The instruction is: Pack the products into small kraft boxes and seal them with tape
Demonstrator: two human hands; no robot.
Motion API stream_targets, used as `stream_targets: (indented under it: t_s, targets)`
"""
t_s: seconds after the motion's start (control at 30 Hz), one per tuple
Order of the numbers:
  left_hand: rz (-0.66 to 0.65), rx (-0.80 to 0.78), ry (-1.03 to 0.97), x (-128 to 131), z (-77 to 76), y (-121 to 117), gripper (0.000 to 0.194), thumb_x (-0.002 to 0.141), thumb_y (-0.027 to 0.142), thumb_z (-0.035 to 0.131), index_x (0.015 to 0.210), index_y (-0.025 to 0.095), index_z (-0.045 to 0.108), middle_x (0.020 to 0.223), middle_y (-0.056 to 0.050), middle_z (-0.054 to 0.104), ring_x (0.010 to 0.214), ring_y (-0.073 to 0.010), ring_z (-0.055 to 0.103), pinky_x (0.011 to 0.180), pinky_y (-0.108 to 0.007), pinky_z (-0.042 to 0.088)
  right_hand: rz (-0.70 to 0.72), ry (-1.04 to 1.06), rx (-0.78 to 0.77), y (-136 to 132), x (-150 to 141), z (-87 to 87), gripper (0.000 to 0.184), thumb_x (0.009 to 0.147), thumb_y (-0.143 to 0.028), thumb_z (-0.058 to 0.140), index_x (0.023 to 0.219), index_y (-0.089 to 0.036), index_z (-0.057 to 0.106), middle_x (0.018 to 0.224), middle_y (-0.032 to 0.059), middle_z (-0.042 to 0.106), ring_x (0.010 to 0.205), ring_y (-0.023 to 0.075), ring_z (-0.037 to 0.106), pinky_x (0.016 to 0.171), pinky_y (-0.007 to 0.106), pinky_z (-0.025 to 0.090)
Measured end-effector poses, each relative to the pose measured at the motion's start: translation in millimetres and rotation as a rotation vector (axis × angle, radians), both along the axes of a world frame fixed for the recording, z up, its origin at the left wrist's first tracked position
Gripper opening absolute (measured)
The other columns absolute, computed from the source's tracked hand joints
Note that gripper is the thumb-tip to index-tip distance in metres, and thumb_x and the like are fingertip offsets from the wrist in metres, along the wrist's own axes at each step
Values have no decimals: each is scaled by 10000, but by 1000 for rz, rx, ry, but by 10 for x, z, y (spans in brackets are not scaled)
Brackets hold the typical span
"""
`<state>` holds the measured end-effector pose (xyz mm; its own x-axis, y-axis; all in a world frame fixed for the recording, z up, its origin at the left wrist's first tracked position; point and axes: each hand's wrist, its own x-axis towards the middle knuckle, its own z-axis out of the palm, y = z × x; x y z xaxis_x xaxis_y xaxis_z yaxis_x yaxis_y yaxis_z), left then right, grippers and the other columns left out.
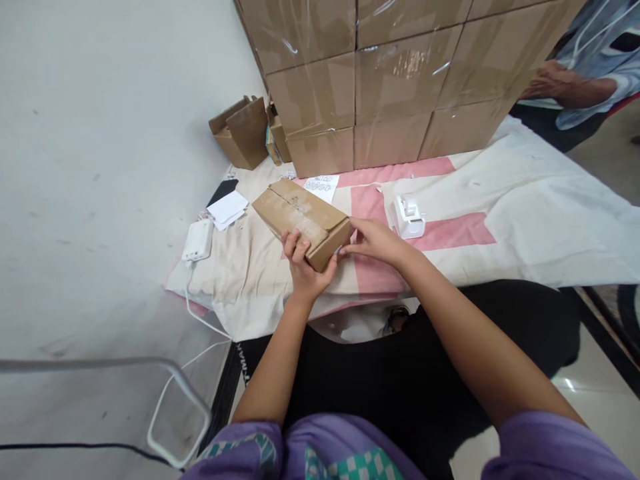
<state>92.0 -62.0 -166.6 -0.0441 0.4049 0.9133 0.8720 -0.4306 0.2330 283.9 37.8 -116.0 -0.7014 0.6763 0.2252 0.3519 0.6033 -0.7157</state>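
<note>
A long brown cardboard box (306, 215), its top flaps folded together, is tilted above the cloth-covered table. My left hand (309, 270) grips its near left edge, fingers on the side and thumb at the near end. At the near right corner of that end, my right hand (373, 240) touches the box with thumb and fingertips drawn together. Something small and pale shows by the fingertips, too small to name. A white tape dispenser (407, 217) stands to the right of my right hand. Behind the box lies a printed paper sheet (323, 187), partly covered by it.
Wrapped cardboard boxes (393, 87) are stacked along the back. An opened carton (243, 133) stands at the back left. White papers (229, 209) and a white device (199, 240) with a cable lie at left. Another person's arm (565, 87) appears at upper right.
</note>
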Motion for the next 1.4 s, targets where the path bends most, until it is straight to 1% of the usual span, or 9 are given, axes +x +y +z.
stream_targets:
  t_s: [0.1,0.2,0.43,0.6,0.8,0.93,1.07,1.27,1.4]
  targets:
    - [-51,-63,17,-85,14,-5,873,690,362,865,1322,300,267,1621,-208,187,1590,-392,118,1222,-674,242,-15,-46,11,0,-5,1,523,716,-481,857,1097,-202,633,915,37,715,772,203,625,653,268,392]
    - [-60,-106,-5,-111,33,-10,861,690,331,876,1296,315,265,1688,-203,64,1612,-368,32,1242,-680,181,-39,-45,18,-11,-31,-21,481,737,-457,843,1092,-201,643,875,27,699,754,198,619,641,267,379]
    - [-129,-92,-75,-113,17,14,777,728,258,858,1267,303,300,1686,-199,124,1621,-303,22,1276,-622,176,-4,94,-76,-2,-93,-137,316,775,-371,801,977,-182,648,808,-15,650,722,150,554,667,252,385]
    - [-105,-92,-110,-124,-7,-9,743,728,265,854,1231,275,307,1677,-237,136,1615,-316,92,1276,-594,224,5,157,-121,-48,-159,-199,306,810,-406,764,968,-181,631,806,-16,632,734,147,543,682,250,390]
    - [-127,-12,-157,-109,75,23,727,734,248,842,1229,277,309,1653,-249,211,1590,-322,218,1242,-621,277,-27,189,-25,-143,-163,-45,262,814,-389,756,838,-198,579,740,-31,580,693,136,526,650,233,370]
    - [-186,38,-116,49,418,155,708,750,281,837,1225,304,313,1674,-201,191,1593,-326,205,1240,-645,272,-87,251,64,-136,64,256,265,810,-381,754,807,-208,553,728,-35,552,682,135,509,642,240,368]
    - [-306,84,-50,456,984,457,636,825,347,783,1244,334,305,1679,-149,178,1591,-303,218,1248,-633,298,-234,372,173,-29,525,576,371,790,-479,763,770,-213,505,713,-34,497,670,138,470,642,264,365]
    - [-601,49,146,1472,1785,1086,560,890,314,713,1294,275,327,1639,-200,288,1579,-296,260,1233,-561,370,-683,737,233,212,1268,746,485,723,-584,759,885,-240,459,729,-53,391,653,136,410,614,273,384]
    - [-734,-41,279,2162,2018,1427,601,854,217,704,1326,252,334,1639,-194,317,1581,-264,262,1219,-470,406,-1093,887,305,237,1597,750,462,823,-630,624,906,-257,363,782,-30,357,698,160,402,642,290,405]
